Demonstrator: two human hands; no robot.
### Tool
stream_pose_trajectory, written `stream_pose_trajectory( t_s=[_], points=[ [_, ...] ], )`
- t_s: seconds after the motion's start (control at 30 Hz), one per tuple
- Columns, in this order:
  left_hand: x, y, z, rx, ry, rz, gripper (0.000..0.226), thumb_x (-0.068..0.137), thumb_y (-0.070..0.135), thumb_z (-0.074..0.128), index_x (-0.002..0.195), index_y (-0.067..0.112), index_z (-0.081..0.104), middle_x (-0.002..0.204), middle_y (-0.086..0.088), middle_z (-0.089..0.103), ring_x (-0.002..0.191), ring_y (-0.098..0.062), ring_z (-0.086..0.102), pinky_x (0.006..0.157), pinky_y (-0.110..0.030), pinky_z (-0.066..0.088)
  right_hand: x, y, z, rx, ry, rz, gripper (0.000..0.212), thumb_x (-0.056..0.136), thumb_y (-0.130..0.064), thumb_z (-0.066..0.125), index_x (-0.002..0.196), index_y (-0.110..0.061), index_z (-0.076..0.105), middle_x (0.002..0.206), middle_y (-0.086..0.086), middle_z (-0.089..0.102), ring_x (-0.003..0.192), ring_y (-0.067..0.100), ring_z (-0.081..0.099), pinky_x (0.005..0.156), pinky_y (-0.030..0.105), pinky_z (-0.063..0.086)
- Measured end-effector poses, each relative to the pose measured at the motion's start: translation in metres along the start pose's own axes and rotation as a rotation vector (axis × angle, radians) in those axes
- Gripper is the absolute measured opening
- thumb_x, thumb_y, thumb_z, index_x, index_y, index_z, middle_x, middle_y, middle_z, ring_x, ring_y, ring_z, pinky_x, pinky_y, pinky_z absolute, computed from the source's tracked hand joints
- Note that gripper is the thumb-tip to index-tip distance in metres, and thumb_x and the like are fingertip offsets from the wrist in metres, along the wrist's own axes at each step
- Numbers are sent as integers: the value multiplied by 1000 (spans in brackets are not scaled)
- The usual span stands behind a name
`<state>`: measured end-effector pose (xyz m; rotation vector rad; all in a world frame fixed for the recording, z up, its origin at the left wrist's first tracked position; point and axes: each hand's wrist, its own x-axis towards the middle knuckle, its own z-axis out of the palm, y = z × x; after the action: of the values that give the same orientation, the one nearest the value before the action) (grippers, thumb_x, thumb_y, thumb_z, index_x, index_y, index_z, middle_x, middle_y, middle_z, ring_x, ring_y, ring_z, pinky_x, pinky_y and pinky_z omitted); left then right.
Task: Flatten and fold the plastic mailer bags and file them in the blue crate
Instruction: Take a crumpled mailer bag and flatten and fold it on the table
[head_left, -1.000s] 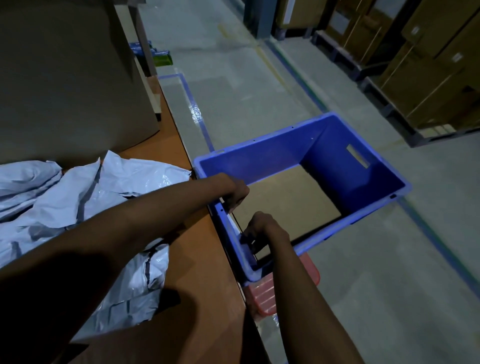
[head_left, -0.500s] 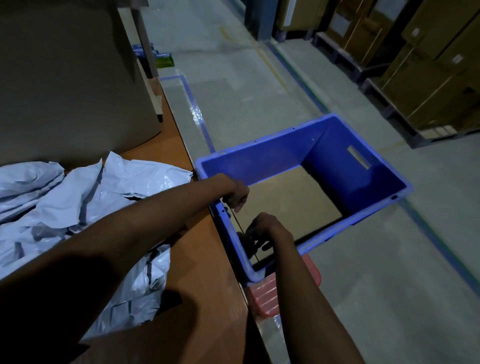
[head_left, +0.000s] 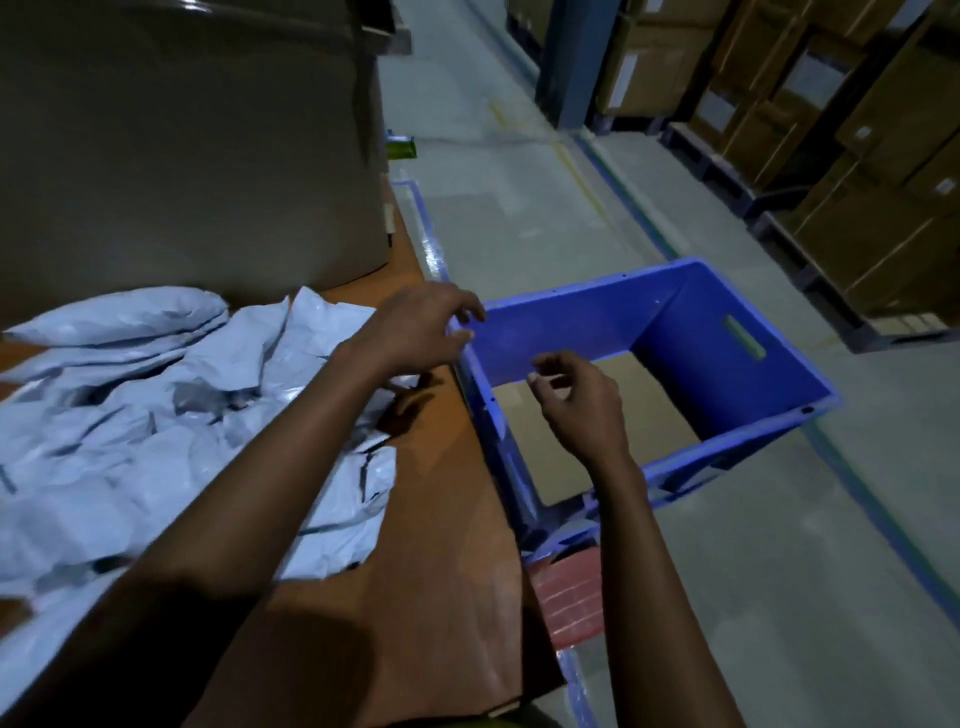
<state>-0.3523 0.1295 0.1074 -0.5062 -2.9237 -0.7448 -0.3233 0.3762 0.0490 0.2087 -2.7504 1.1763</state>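
Right hand (head_left: 582, 405) hovers over cardboard (head_left: 660, 410) in blue crate (head_left: 571, 322).

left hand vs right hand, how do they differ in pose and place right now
The left hand has its fingers stretched out, palm down; the right hand has its fingers loosely curled. The left hand is above the edge of the table, by a corner of the blue crate; the right hand is over the crate's inside, above the cardboard sheet. Both are bare and hold nothing.
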Motion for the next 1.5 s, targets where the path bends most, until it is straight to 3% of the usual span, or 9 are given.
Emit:
stream_pose_trajectory(
  t_s=[0.2,0.3,0.4,0.5,0.63,0.87,1.17,1.33,1.5],
  points=[
    [-167,-8,-33,72,468,-237,28,90,30,63,115,23,73,103,2,73,101,-28,64,90,-46,50,-56,-91,26,192,-61,-326,15,96,-28,71,110,-23,72,107,-10,73,96,8,69,80,36,58],
    [-245,-13,-17,163,550,-362,26,87,19,66,112,22,74,101,0,73,100,-31,65,85,-46,51,-99,-113,55,231,-222,-444,17,95,-28,73,112,-25,71,113,-11,69,106,9,66,86,32,55],
    [-287,-19,8,188,507,-420,39,81,2,71,115,22,74,106,0,72,101,-28,61,85,-44,46,-125,-106,96,43,-306,-572,30,92,-33,75,121,-27,70,120,-4,64,116,19,60,91,37,53],
    [-300,-30,31,219,376,-394,40,79,12,77,118,23,72,111,0,70,108,-27,60,89,-44,42,-134,-92,133,-133,-257,-621,33,88,-20,75,121,-22,74,120,5,65,116,28,56,88,45,53],
    [-301,-44,51,320,305,-356,40,78,32,85,114,21,75,113,0,69,111,-27,57,94,-45,36,-137,-94,147,-161,-93,-638,23,81,3,69,95,-11,81,97,9,72,98,28,55,78,44,54],
    [-297,-31,35,449,633,-201,41,77,-7,72,112,15,76,107,-7,70,98,-29,58,82,-42,35,-141,-112,98,-79,109,-657,44,68,21,69,102,-4,79,99,11,71,98,29,56,79,36,49],
    [-361,58,50,518,841,-148,39,87,-9,64,115,15,77,104,-7,72,96,-29,61,82,-42,42,-209,-72,39,-15,201,-808,27,89,13,71,110,-3,78,116,11,73,114,36,63,107,32,42],
    [-406,74,110,491,714,-279,45,86,-9,63,121,16,75,114,-8,71,99,-31,63,79,-43,41,-264,-21,51,30,34,-779,32,86,15,70,112,-2,77,119,12,72,119,33,59,107,34,44],
    [-433,93,139,349,577,-385,34,95,38,72,120,15,74,118,-4,69,104,-29,64,84,-41,39,-293,1,52,-20,-33,-718,21,94,-27,76,108,-12,79,121,3,72,122,28,60,101,51,47]
  ],
)
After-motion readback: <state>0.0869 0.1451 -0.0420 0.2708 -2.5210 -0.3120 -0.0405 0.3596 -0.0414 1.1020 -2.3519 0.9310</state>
